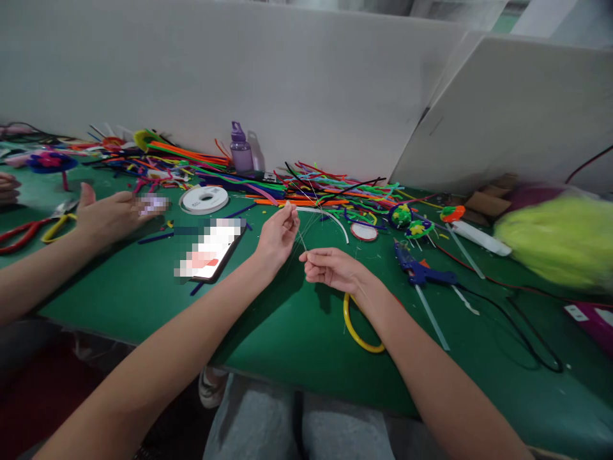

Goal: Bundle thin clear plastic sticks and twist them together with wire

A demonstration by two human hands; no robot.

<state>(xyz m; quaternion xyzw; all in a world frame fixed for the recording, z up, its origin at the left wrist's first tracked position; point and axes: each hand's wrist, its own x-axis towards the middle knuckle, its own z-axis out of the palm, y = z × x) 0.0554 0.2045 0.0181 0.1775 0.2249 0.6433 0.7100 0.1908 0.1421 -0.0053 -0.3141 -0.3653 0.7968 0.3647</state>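
Taking the phone [218, 249] as the marker, it lies on the green table [268, 332], screen lit & partly pixelated. Just R of it, the person's L hand [279, 236] is up over the table, fingers & thumb pinched narrow on some thin strands [302, 241]. Farther R of the phone, R hand [330, 268] is also pinched tight on them, other fingers curled. The strands run btwn the two hands, w/ fine ends fanning up & away; too thin to count. Past the phone, a white spool [205, 199] lies flat, & beyond that stands a purple bottle [241, 150]. Far side & R of the phone: a messy pile of colored fuzzy stems [330, 185], w/ a round white disc [364, 231] nearer. Well R of the phone, a blue glue gun [421, 271] w/ a black cord; closer to it than that, a yellow loop handle [354, 332], partly hidden by the R forearm. L of the phone, a co-worker's hand [108, 211] reaches in, near red-handled pliers [29, 233] or similar, can't tell exactly.
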